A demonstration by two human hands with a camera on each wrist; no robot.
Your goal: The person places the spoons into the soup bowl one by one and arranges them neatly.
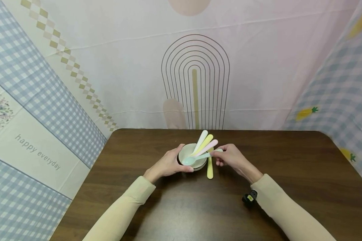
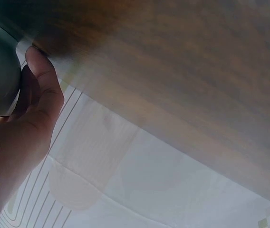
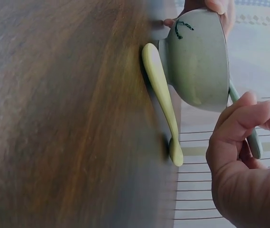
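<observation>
In the head view my left hand [image 1: 168, 163] grips the side of a small pale bowl [image 1: 184, 152], thumb at the near side and fingers round the far left. A mint-green spoon [image 1: 202, 156] is pinched by its handle in my right hand [image 1: 231, 157], its scoop over the bowl's near left. Inside the bowl lean a white spoon [image 1: 201, 140], a yellow spoon [image 1: 205, 144] and a pink spoon [image 1: 209, 145], handles fanned over the far right rim. Beside the bowl, a second yellow spoon [image 3: 159, 83] lies on the table under my right hand.
The dark wooden table [image 1: 181, 207] reaches back to a hanging white cloth [image 1: 132, 77] with printed arches. Blue checked cloth [image 1: 36, 63] hangs at the left side. A small black device [image 1: 249, 198] sits at my right wrist.
</observation>
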